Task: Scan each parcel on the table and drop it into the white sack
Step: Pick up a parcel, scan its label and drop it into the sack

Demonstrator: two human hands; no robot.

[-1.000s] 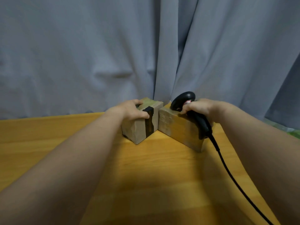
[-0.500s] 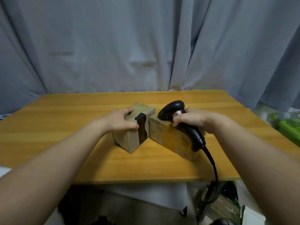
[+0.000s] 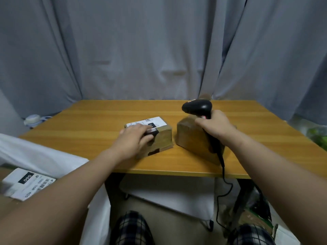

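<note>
Raised since half a second ago, the black scanner [image 3: 197, 106] now stands clear above the plain parcel [image 3: 190, 138] it had been resting on. The labelled parcel [image 3: 161, 137] beside it has been turned so its white label faces up, and a gap has opened between two boxes that earlier touched.

The right hand [image 3: 215, 127] is wrapped round the scanner's handle, with the cable [image 3: 223, 174] trailing off the near edge of the wooden surface [image 3: 88, 124]. The left hand [image 3: 134, 140] lies over the near-left top of the labelled parcel, fingers across the label. Motion blur hides whether they clasp the box or only press on it.

That parcel sits mid-surface, just left of the plain one. Its long axis runs across the surface with the right end angled slightly away, and the label is partly covered by the left hand. The scanner's nose points left and sits above and to the right of the label, so the read likely depends on tipping that nose down onto the exposed far-right part of the label.

The white sack [image 3: 40, 156] gapes below the surface's left end, on the left hand's side, with one labelled box [image 3: 24, 184] already lying inside it. A grey curtain [image 3: 159, 50] hangs behind.
</note>
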